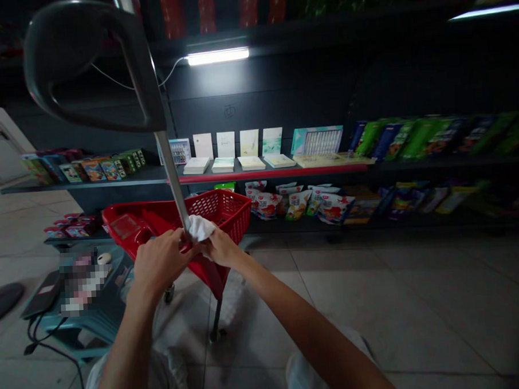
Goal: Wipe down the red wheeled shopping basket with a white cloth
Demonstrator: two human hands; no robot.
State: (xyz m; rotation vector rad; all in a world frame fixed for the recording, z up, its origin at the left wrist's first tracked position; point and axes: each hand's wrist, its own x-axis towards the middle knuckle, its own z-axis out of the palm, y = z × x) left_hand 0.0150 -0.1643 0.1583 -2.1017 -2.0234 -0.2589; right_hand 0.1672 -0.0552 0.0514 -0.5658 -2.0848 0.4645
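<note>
A red plastic shopping basket point(226, 210) on wheels stands tilted in front of me, its metal pull rod point(169, 164) rising to a black loop handle point(86, 64) near the camera. My left hand point(161, 262) is closed around the base of the rod at the basket's rim. My right hand point(221, 248) presses a white cloth point(199, 227) against the rod just above the rim.
Dark shelves point(276, 172) behind the basket carry notebooks, boxes and snack bags. A low teal stool point(97, 316) at the left holds small items and a black cable. The floor is pale tile. My knees show at the bottom edge.
</note>
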